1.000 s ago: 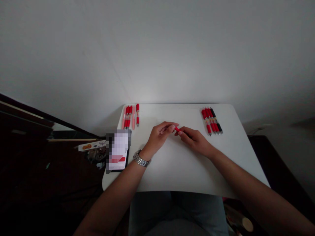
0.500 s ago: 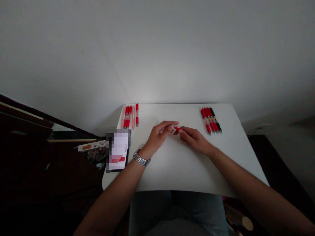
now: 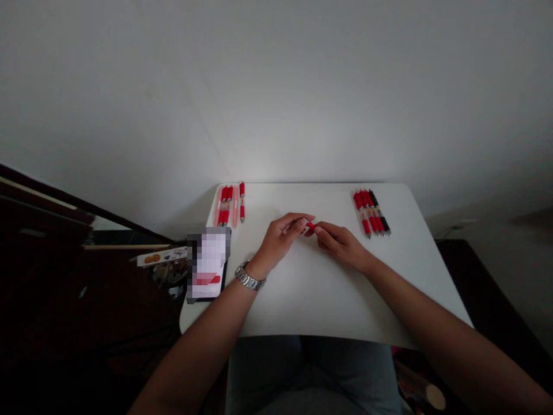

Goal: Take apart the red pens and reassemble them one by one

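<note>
Here are the two hands, meeting over the middle of the table (image 3: 302,308), fingertips almost nose to nose! The left hand (image 3: 279,241) comes in with thumb and fingers closed on the silvery tip of a small red piece (image 3: 311,225), its forefinger reaching out along the far side. The right hand (image 3: 341,246) answers from the other end, thumb laid along the red part and fingers curled beneath. Much of that piece is hidden by the fingers, so its full length can't be told.

Out to the wrist now: a silvery watch (image 3: 250,278) on the left arm (a chunky metal bracelet, that one). Just left of it lies a phone (image 3: 210,290), its screen lit and partly blurred into blocks.

Beyond the phone, up at the far left corner, the left pen row (image 3: 235,207): two pink pens with two red ones between them, and another red pen just to the right. Over to the far right, the right pen row (image 3: 367,214), three red pens and one black, lying side by side at a slant. Behind it all, the pale wall (image 3: 276,104); below the near edge, the person's trousers (image 3: 268,369).
</note>
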The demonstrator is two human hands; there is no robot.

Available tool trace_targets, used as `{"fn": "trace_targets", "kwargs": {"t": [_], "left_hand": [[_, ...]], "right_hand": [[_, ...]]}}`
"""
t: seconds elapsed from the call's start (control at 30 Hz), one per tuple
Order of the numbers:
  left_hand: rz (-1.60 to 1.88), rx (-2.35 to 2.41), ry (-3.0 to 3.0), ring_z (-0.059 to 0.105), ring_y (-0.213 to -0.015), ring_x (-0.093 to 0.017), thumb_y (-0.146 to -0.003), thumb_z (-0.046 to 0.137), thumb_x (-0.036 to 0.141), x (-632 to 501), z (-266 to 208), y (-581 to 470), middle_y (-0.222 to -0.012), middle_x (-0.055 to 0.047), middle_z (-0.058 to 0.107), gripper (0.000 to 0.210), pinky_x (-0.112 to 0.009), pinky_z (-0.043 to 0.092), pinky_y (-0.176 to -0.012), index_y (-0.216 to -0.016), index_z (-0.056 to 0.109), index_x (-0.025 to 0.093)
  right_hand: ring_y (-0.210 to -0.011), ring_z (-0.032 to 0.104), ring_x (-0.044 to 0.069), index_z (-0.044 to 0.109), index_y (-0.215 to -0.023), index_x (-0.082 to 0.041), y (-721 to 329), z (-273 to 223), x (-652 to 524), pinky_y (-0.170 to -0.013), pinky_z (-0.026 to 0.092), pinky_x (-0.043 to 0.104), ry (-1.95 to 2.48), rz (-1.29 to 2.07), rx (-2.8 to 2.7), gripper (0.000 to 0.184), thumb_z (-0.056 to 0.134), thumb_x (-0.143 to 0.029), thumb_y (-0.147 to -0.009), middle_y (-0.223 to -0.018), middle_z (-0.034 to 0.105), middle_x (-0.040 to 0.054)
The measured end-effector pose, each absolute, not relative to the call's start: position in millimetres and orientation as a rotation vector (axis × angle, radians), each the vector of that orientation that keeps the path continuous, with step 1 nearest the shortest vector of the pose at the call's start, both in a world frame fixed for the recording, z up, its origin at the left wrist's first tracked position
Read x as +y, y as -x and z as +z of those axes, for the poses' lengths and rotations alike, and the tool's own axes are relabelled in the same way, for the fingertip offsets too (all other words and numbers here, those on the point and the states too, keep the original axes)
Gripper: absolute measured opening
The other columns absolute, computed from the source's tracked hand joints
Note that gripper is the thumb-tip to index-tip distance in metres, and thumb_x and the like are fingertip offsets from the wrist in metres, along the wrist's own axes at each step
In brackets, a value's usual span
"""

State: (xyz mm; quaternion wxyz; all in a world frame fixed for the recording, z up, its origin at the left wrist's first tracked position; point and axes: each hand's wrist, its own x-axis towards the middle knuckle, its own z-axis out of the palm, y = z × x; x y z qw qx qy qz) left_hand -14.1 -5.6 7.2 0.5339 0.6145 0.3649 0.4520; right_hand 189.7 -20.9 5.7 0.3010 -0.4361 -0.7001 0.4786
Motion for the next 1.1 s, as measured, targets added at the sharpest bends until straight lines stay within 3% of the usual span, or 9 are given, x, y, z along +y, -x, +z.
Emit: {"fn": "trace_targets", "kwargs": {"t": [0.47,0.73,1.1], "left_hand": [[1.032,0.878,-1.499,0.064,-0.093,-0.016,-0.099,0.059,0.043,-6.0,11.9,14.7,-0.101,-0.007,0.073,0.035,-0.031,0.050,-0.089,-0.122,0.072,0.021],[1.057,0.877,-1.442,0.066,-0.093,-0.017,-0.097,0.061,0.044,-7.7,12.4,11.8,-0.102,-0.008,0.074,0.033,-0.031,0.052,-0.090,-0.110,0.074,0.017],[1.069,0.875,-1.497,0.066,-0.092,-0.017,-0.097,0.059,0.047,-8.9,12.4,11.0,-0.099,-0.007,0.072,0.033,-0.030,0.053,-0.086,-0.110,0.072,0.019]], "right_hand": [[-0.054,0.036,0.011,0.069,-0.102,-0.016,-191.1,5.8,-19.1,-0.053,0.031,0.026,1.177,1.386,-1.809,0.057,0.036,-0.062,-0.103,-0.062,0.042,-0.0049],[-0.054,0.035,0.011,0.065,-0.094,-0.017,-190.1,6.4,-18.6,-0.053,0.030,0.026,1.176,1.405,-1.800,0.054,0.037,-0.063,-0.102,-0.062,0.041,-0.0054],[-0.050,0.033,0.010,0.064,-0.091,-0.017,-191.0,11.1,-20.1,-0.049,0.027,0.026,1.149,1.507,-1.740,0.055,0.039,-0.065,-0.100,-0.058,0.040,-0.0058]]}}
